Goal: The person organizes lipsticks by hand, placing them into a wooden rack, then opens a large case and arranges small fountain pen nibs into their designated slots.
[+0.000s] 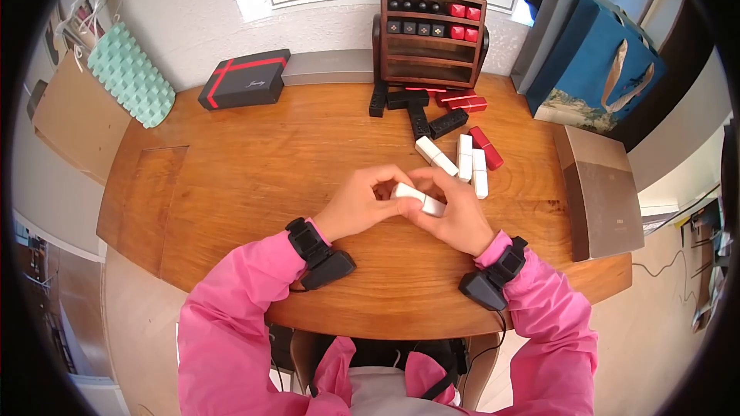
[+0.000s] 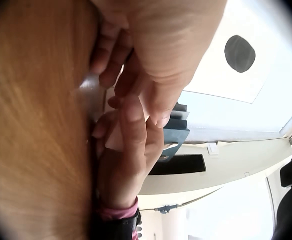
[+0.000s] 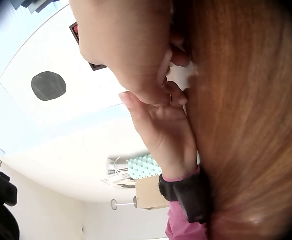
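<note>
Over the near middle of the table, my two hands hold one white lipstick tube (image 1: 420, 198) between them, a thin seam running across it. The left hand (image 1: 359, 199) grips its left end with thumb and curled fingers. At the other end, the right hand (image 1: 461, 216) pinches it, thumb along the near side. Both wrist views show the fingertips meeting close above the wood, hiding most of the tube. Just beyond the right hand lie several more white tubes (image 1: 436, 156) and a red tube (image 1: 486, 147).
A wooden rack (image 1: 428, 74) with black and red tubes in its upper rows stands at the back. Several black tubes (image 1: 449, 123) and red tubes (image 1: 467, 105) lie before it. A black gift box (image 1: 245, 79) is back left; a brown box (image 1: 600, 192) and blue bag (image 1: 590, 62) stand right.
</note>
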Demonstrator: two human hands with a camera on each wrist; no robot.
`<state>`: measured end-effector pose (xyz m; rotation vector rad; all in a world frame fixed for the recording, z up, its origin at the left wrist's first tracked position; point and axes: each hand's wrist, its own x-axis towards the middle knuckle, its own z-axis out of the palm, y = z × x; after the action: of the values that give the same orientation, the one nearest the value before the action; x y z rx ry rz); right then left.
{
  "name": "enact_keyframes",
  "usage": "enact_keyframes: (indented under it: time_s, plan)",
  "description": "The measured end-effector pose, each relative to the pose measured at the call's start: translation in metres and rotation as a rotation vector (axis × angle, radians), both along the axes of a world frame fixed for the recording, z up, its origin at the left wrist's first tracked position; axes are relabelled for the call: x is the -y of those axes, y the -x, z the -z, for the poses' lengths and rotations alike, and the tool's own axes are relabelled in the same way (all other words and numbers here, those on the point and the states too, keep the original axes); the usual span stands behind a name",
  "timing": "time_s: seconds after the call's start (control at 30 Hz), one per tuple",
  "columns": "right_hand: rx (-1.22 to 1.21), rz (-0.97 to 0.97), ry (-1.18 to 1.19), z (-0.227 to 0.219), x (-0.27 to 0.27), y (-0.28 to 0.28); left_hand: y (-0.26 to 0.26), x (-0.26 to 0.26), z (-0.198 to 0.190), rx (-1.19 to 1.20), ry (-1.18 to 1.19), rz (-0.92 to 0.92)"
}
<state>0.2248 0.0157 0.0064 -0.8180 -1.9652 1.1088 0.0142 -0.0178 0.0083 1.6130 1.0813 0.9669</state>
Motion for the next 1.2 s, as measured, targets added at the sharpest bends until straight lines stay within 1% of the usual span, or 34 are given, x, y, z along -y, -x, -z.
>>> enact_keyframes:
  time_s: [0.07, 0.17, 0.23, 0.27, 0.3, 0.33, 0.37, 0.5, 0.57, 0.6, 0.67, 0.7, 0.73, 0.8, 0.83, 0.9, 0.93, 1.0, 1.03, 1.07, 1.1, 1.13, 1.2]
  plan:
    - [0.174, -0.052, -0.156, -0.005, 0.002, -0.003, -0.002, 0.001, -0.001, 0.025, -0.026, 0.018]
    - [0.183, -0.107, -0.223, -0.01, 0.003, -0.002, -0.004, 0.003, -0.005, 0.009, -0.008, 0.031]
    - [0.212, -0.092, -0.207, -0.015, 0.006, -0.004, -0.005, 0.003, -0.003, 0.081, -0.086, -0.005]
    - [0.24, -0.076, -0.19, -0.016, 0.006, -0.004, -0.003, 0.001, -0.001, 0.084, -0.086, -0.006]
    - [0.244, -0.077, -0.19, -0.014, 0.005, -0.006, 0.0, -0.003, 0.001, 0.119, -0.047, -0.056]
    - [0.202, -0.043, -0.174, -0.009, 0.002, -0.008, 0.001, -0.004, 0.002, 0.154, -0.008, -0.107]
    - [0.159, -0.01, -0.158, -0.007, 0.0, -0.009, 0.001, -0.004, 0.003, 0.115, -0.005, -0.121]
    - [0.199, 0.016, -0.17, -0.008, 0.002, -0.005, -0.005, 0.001, -0.005, 0.124, 0.033, -0.112]
    - [0.226, 0.066, -0.276, -0.006, 0.003, -0.004, -0.008, 0.002, -0.006, 0.141, -0.134, -0.093]
    - [0.228, 0.066, -0.277, -0.005, 0.002, -0.004, -0.007, 0.002, -0.006, 0.143, -0.135, -0.093]
    - [0.295, 0.229, -0.435, -0.005, -0.001, -0.006, -0.005, 0.002, -0.007, 0.111, -0.045, -0.098]
    - [0.254, 0.249, -0.523, -0.003, -0.005, -0.007, -0.004, 0.001, -0.006, 0.114, -0.045, -0.098]
    - [0.256, 0.248, -0.523, -0.008, -0.005, -0.007, -0.002, -0.001, -0.003, 0.078, -0.037, -0.096]
    - [0.446, 0.32, -0.61, -0.02, -0.001, -0.007, -0.001, -0.002, -0.001, 0.043, -0.03, -0.096]
    - [0.447, 0.318, -0.61, -0.016, -0.002, -0.007, -0.001, -0.002, -0.001, 0.038, -0.037, -0.097]
    - [0.636, 0.313, -0.607, -0.007, -0.007, -0.009, -0.001, -0.002, -0.002, 0.034, -0.045, -0.102]
    - [0.637, 0.31, -0.609, -0.008, -0.008, -0.01, -0.001, -0.001, -0.004, 0.045, -0.028, -0.111]
    - [0.631, 0.205, -0.573, -0.01, -0.009, -0.012, -0.002, -0.002, -0.003, 0.06, -0.012, -0.123]
    - [0.632, 0.203, -0.575, -0.01, -0.008, -0.011, -0.002, -0.003, 0.0, 0.076, -0.077, -0.2]
    - [0.547, 0.187, -0.538, -0.009, -0.005, -0.009, -0.002, -0.005, 0.003, 0.09, -0.141, -0.278]
    - [0.461, 0.171, -0.5, -0.009, -0.004, -0.008, 0.0, -0.007, 0.003, 0.014, -0.191, -0.373]
    - [0.461, 0.168, -0.5, -0.008, -0.004, -0.007, 0.0, -0.007, 0.003, 0.015, -0.19, -0.376]
    - [0.282, 0.153, -0.452, -0.003, -0.005, -0.005, -0.002, -0.007, 0.001, -0.064, -0.374, -0.397]
